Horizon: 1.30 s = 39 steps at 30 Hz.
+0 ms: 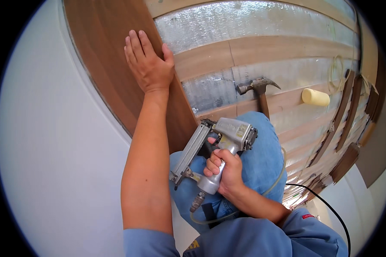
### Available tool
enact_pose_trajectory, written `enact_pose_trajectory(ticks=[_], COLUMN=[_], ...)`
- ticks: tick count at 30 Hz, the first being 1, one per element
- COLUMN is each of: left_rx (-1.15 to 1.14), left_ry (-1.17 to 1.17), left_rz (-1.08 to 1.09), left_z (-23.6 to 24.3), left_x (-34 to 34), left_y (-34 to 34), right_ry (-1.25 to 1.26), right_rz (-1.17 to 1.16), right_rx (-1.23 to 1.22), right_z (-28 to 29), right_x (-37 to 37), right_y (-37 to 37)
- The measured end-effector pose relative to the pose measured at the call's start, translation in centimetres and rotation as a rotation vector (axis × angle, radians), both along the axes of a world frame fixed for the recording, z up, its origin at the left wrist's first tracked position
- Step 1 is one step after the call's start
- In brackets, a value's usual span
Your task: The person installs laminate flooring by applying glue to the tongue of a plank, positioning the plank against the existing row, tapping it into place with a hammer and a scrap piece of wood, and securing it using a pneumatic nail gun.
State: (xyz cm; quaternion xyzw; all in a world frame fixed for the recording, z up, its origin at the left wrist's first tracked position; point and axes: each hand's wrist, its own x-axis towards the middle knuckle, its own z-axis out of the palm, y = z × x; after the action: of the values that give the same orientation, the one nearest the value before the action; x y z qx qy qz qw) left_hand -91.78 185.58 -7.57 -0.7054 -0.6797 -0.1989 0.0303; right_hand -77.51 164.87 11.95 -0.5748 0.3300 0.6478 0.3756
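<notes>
My left hand [151,66] lies flat on a wide brown floorboard [111,51], fingers stretched out and the thumb near the board's right edge. The board runs along the white wall. In my right hand [224,169] is a silver pneumatic nail gun [231,135], gripped by its handle above my bent knee. Its long magazine slants down to the left. A clear air hose [227,219] leaves the fitting at the handle's base. Beyond my knee, a claw hammer [257,88] rests on the floor battens, part of its handle hidden by the knee.
Pale wooden battens [287,49] cross silvery foil underlay [253,21]. A cream-coloured bottle or cylinder [315,97] lies on its side to the right. Several dark wood strips [334,120] lie farther right. A black cord [326,203] curves at lower right. The white wall [51,150] bounds the left.
</notes>
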Motion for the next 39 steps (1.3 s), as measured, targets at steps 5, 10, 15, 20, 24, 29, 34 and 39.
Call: enact_pose_trajectory(ticks=[5, 10, 15, 20, 24, 29, 34, 39], left_rx=[-0.001, 0.008, 0.012, 0.019, 0.009, 0.01, 0.01, 0.04], left_ry=[0.008, 0.026, 0.036, 0.033, 0.054, 0.021, 0.032, 0.041], left_rz=[-0.011, -0.021, -0.031, -0.015, -0.033, -0.032, -0.052, -0.034], left_z=[0.4, 0.2, -0.2, 0.1, 0.2, -0.3, -0.4, -0.4], left_x=[0.5, 0.3, 0.2, 0.2, 0.4, 0.4, 0.3, 0.5], left_y=[-0.2, -0.2, -0.1, 0.2, -0.1, -0.1, -0.2, -0.2], right_ry=[0.014, 0.069, 0.076, 0.107, 0.088, 0.1, 0.14, 0.096], right_rz=[-0.086, -0.105, -0.142, -0.132, -0.102, -0.097, -0.122, -0.1], right_rx=[-0.079, -0.092, -0.097, -0.125, -0.143, -0.145, -0.143, -0.167], right_z=[-0.9, -1.1, -1.5, -1.2, -1.1, -0.9, -1.4, -1.4], right_x=[-0.3, -0.4, 0.0, 0.2, 0.3, 0.6, 0.8, 0.7], right_y=[-0.4, -0.6, -0.8, -0.2, -0.4, -0.5, -0.5, -0.4])
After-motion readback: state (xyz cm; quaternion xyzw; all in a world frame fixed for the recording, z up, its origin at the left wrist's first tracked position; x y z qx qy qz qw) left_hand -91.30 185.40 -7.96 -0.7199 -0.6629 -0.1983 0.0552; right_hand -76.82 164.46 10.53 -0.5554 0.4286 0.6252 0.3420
